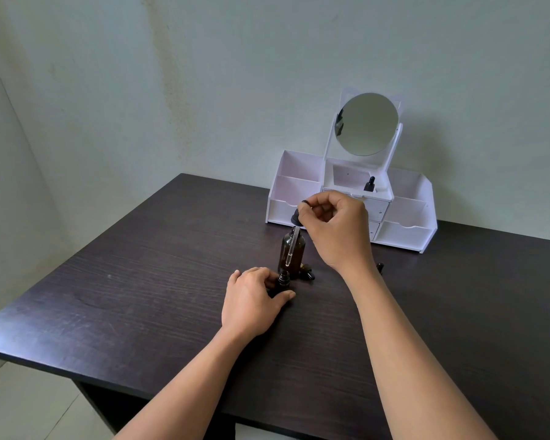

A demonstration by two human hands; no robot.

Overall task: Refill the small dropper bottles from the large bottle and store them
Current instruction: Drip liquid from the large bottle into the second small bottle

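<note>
A large amber bottle (296, 249) stands uncapped in the middle of the dark table (140, 281). My right hand (334, 227) pinches the black bulb of a glass dropper (292, 246), whose pipette hangs tilted in front of the large bottle, its tip just above a small open dropper bottle (283, 278). My left hand (251, 300) grips that small bottle upright on the table. A dark cap or small bottle (308, 272) lies right of the large bottle; which it is I cannot tell. One capped small bottle (369, 184) stands in the white organizer (404, 230).
The white organizer with a round mirror (365, 123) and several open compartments and drawers stands at the table's back right against the wall. Another small dark object (379, 267) peeks out behind my right forearm. The table's front edge runs under my forearms.
</note>
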